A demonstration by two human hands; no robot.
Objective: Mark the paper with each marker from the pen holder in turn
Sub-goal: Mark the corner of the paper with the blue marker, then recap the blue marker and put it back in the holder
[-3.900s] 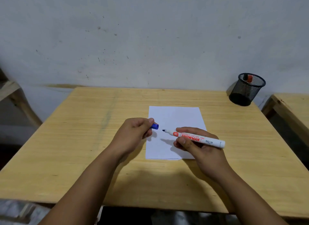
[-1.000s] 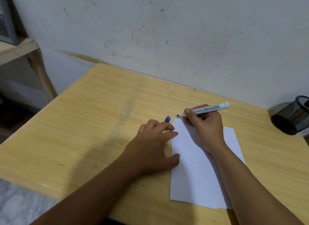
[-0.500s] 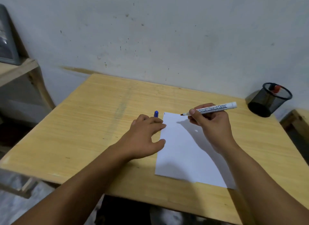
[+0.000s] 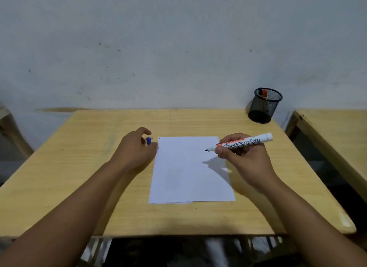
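Note:
The white paper (image 4: 190,171) lies in the middle of the wooden table (image 4: 79,167), with a tiny dark mark at its far left corner. My right hand (image 4: 246,159) grips an uncapped white board marker (image 4: 242,142), its dark tip hovering just above the paper's upper right part. My left hand (image 4: 135,149) rests off the paper's left edge, with the blue cap (image 4: 149,141) between thumb and curled forefinger. The black mesh pen holder (image 4: 262,107) stands at the table's far right corner, with a red-capped marker (image 4: 264,92) inside.
A pale wall runs close behind the table. A second wooden table (image 4: 333,131) stands to the right across a narrow gap. A wooden frame piece (image 4: 8,123) shows at the left edge.
My right hand has carried the marker from the paper's far left corner to its right side. My left hand has lifted off the paper and curled around the cap.

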